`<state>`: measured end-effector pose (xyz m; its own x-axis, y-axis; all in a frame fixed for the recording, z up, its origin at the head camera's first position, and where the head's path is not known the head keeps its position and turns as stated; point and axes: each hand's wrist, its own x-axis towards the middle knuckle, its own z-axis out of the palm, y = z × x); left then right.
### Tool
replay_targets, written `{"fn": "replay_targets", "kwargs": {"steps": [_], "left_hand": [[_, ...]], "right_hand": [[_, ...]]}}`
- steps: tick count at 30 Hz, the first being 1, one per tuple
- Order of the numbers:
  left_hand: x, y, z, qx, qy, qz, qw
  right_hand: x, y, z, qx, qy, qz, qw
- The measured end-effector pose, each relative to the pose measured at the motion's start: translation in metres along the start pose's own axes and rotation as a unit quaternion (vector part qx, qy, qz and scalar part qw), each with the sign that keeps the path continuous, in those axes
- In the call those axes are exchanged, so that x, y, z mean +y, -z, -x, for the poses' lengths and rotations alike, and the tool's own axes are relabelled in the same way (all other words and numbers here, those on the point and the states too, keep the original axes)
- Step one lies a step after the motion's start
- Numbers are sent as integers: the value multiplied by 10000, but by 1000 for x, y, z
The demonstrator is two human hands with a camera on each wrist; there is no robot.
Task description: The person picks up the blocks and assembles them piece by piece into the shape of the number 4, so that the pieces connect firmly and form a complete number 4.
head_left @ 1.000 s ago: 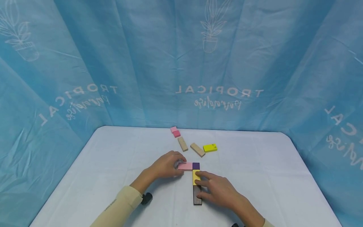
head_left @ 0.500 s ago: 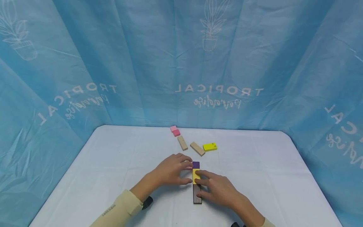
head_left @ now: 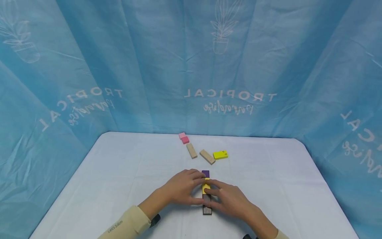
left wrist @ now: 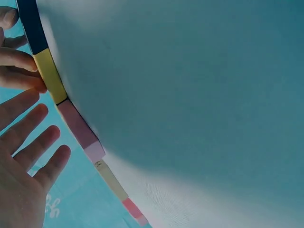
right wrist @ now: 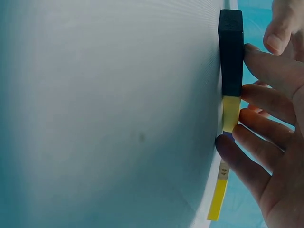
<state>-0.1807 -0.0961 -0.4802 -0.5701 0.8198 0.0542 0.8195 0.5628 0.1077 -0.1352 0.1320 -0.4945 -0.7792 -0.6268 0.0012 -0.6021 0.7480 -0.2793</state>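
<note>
A row of flat blocks runs away from me in the head view: a dark grey block (head_left: 207,198), a yellow block (head_left: 206,186) and a purple block (head_left: 206,173). My right hand (head_left: 231,199) rests along its right side, fingers on the yellow block and thumb at the dark one. My left hand (head_left: 184,188) reaches over the row from the left, fingers loosely extended, its fingertips close to those of the right. It hides a pink block in the head view; the left wrist view shows that pink block (left wrist: 78,124) beyond the yellow one.
Farther back on the white table (head_left: 259,166) lie two wooden blocks (head_left: 192,151), a bright yellow block (head_left: 220,155) and two small pink pieces (head_left: 185,140), one darker. A blue printed curtain (head_left: 167,73) surrounds the table's back and sides.
My left hand has left the pink block, moving right and toward me, over the yellow and dark blocks. My right hand has stayed in place along the row.
</note>
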Motion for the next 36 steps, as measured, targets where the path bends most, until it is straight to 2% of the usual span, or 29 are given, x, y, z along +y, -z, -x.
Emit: {"fn": "replay_targets", "kwargs": {"steps": [8,12,19,29,36], "left_hand": [[2,-6,3,-59,187,155,9997],[2,-9,2,-86,186,87,9998],[4,-8,2,-31,191,69,9998],[8,-4,1,-158,506,258,9983],[10,-4,2,-244,615,285,9974]], "right_hand": [[-2,2,-2,-79,-24,16,10000],[-3,2,-2,-95,-42,-2,9999],[-3,2,-2,-199,-138,-50,9997],[1,0,0,98,27,-7,9999],[-2,2,-1,33,14,-2,10000]]}}
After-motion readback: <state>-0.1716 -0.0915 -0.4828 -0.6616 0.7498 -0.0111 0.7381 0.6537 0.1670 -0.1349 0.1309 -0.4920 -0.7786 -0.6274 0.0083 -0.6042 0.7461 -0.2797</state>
